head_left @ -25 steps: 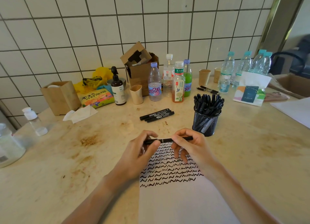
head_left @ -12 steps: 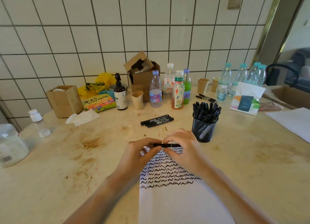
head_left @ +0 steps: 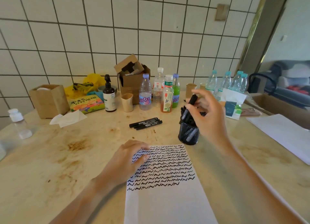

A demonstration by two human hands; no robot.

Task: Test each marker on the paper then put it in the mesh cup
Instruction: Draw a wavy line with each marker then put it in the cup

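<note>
The right hand (head_left: 207, 113) pinches a black marker (head_left: 189, 107) steeply tilted, upper end toward the wall, lower end over the crowded mesh cup (head_left: 188, 135), so it should slide straight down into a gap, while the left hand (head_left: 129, 158) rests loosely curled on the paper (head_left: 167, 198).

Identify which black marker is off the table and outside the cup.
The marker pinched in the right hand above the mesh cup; three others lie flat on the table.
</note>
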